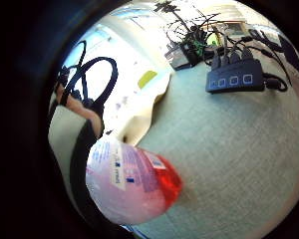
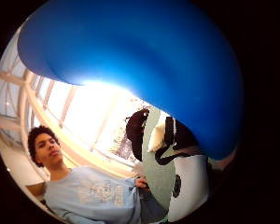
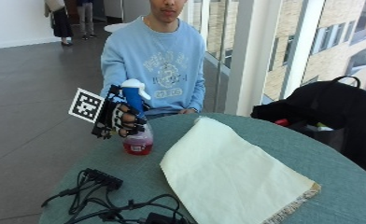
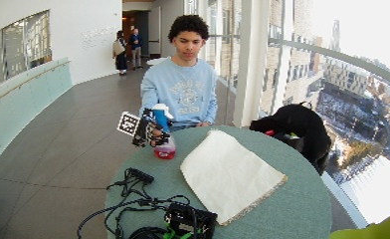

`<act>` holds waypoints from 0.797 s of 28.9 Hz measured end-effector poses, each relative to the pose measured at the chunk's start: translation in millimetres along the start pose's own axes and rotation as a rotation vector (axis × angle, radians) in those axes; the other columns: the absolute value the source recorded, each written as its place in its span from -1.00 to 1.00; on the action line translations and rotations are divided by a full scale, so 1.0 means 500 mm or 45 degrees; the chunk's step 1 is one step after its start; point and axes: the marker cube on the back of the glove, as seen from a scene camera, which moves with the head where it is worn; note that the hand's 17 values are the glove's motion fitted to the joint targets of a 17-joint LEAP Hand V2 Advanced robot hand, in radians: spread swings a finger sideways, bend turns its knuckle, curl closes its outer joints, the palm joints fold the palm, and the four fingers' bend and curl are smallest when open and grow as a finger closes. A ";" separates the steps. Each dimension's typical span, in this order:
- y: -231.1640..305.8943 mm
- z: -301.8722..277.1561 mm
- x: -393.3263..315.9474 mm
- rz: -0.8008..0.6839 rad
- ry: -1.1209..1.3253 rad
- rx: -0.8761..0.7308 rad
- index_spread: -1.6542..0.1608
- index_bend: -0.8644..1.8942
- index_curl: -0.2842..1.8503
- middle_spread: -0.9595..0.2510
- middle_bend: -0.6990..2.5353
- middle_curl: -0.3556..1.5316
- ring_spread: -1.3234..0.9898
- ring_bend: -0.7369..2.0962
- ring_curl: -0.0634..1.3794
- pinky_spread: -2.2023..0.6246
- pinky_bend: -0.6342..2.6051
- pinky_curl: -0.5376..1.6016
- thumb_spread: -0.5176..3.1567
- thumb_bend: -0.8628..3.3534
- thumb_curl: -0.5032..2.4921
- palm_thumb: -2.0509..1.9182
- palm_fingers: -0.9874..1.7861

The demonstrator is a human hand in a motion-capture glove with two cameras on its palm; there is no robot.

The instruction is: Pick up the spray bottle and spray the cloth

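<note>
Gripping spray bottle [image 3: 137, 126], red liquid inside

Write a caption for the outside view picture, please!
Black-gloved right hand grips a blue-topped spray bottle of red liquid beside a cream cloth on the round green table.

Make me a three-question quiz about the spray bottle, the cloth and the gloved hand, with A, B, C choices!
1. Where does the cloth lie?
A. on the floor
B. flat on the table
C. over the bottle

2. What colour is the liquid in the spray bottle?
A. red
B. green
C. yellow

3. What is the gloved right hand doing?
A. resting flat
B. gripping the bottle's neck
C. pinching the cloth

Answers: 1 B, it is spread on the tabletop. 2 A, the bottom looks red. 3 B, the fingers curl round the neck.
</note>
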 end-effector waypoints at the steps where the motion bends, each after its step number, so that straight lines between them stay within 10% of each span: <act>1: 0.002 -0.002 -0.001 -0.011 0.006 -0.015 0.49 -0.30 -0.65 0.41 -0.29 -0.20 0.05 0.01 -0.39 0.47 -0.21 -0.15 -0.22 -0.56 -0.43 0.46 0.53; 23: -0.275 0.040 -0.191 -0.179 0.743 -0.437 0.55 -0.29 -0.55 0.39 -0.31 -0.15 0.05 -0.02 -0.37 0.41 -0.23 -0.13 -0.30 -0.60 -0.32 0.49 0.59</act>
